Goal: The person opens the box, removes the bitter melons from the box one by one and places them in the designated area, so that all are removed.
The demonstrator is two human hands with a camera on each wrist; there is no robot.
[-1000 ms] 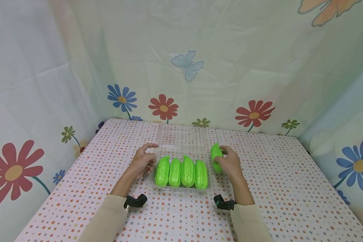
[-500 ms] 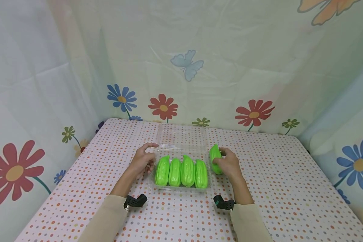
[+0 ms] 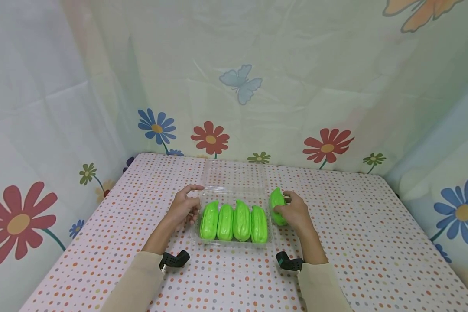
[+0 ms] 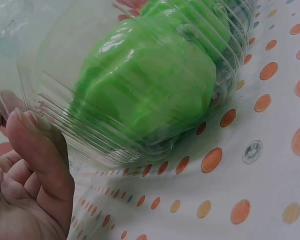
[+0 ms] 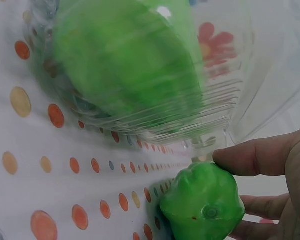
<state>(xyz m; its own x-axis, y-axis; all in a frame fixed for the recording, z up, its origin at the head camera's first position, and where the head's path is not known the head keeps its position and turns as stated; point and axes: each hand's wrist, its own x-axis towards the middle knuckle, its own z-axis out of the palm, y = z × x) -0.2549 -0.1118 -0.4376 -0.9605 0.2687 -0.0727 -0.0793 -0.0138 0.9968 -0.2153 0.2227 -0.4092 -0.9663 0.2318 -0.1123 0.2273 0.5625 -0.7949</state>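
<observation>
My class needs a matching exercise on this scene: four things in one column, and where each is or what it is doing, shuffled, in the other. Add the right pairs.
Things
1. Left hand
2. Right hand
3. Clear lid
4. Row of four green objects

Places and states
A. Inside the clear container
B. Holding a fifth green object
C. Open, on the container's far side from the person
D. At the container's left side

Right pairs
1-D, 2-B, 3-C, 4-A
</observation>
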